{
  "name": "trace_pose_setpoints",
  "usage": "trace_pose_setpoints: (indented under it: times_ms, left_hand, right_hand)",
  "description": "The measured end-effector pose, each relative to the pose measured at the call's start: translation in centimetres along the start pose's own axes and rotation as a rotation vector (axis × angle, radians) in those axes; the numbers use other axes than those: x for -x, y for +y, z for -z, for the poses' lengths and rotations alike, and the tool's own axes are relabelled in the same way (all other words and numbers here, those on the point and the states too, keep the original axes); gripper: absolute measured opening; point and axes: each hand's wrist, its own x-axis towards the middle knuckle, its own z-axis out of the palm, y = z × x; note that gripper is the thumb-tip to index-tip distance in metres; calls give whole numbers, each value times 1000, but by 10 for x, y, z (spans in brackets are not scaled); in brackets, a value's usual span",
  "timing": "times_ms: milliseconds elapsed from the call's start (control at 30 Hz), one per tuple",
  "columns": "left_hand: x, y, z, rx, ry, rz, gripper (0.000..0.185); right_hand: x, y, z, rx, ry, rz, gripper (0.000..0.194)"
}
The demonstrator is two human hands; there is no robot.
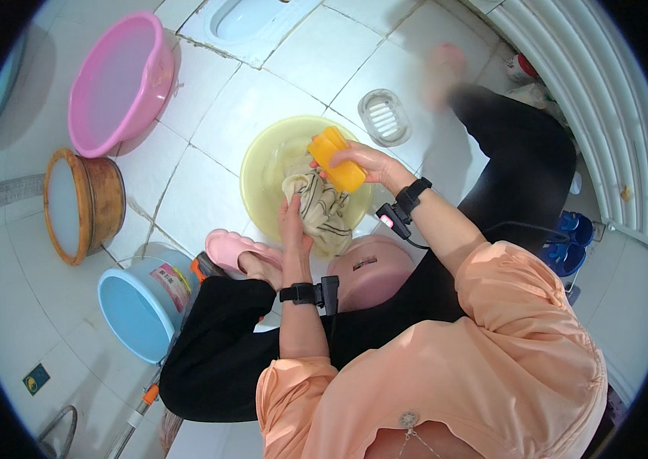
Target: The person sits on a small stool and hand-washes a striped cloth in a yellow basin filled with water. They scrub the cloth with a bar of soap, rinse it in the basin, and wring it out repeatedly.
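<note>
My right hand point(373, 165) grips a yellow bar of laundry soap point(336, 159) above the far right part of a pale yellow plastic basin point(261, 172). In my left hand point(296, 224) is a bunched, wet-looking cream cloth with dark stripes point(321, 201). The cloth hangs over the basin's near side, and its top fold stands up between my left thumb and fingers. Soap and cloth are close together; whether they touch is hard to tell. Part of the basin's inside is hidden under the cloth and my hands.
A grey soap dish point(385, 117) lies on the tiles beyond the basin. A pink upturned-looking tub point(373, 269) sits close on the near side. To the left stand a pink basin point(155, 86), a wooden tub point(103, 198) and a blue bucket point(107, 281). A mop handle point(134, 416) leans nearby.
</note>
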Motion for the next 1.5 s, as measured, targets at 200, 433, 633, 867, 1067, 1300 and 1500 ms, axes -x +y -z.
trace_pose_setpoints:
  times_ms: [200, 433, 633, 867, 1067, 1300, 1500]
  left_hand:
    - [30, 49, -33, -96, -261, -3, 32]
    - [64, 80, -36, -714, -416, -585, 51]
    - [7, 35, 17, -1656, 10, -860, 54]
    - [-10, 66, 15, 209, -219, -370, 41]
    - [28, 49, -43, 638, -159, -148, 54]
    - [29, 21, -29, 716, -31, 93, 73]
    - [17, 21, -26, 965, -76, -1, 74]
  right_hand:
    - [23, -27, -36, 159, -391, -8, 73]
    - [62, -55, -83, 185, -402, 39, 80]
    - [100, -64, -133, 133, -461, 241, 88]
    - [131, -73, -155, 132, -371, 372, 87]
    - [91, -36, -149, 604, -395, 306, 83]
    - [39, -8, -141, 906, -398, -83, 79]
    - [47, -48, -169, 1067, -59, -82, 78]
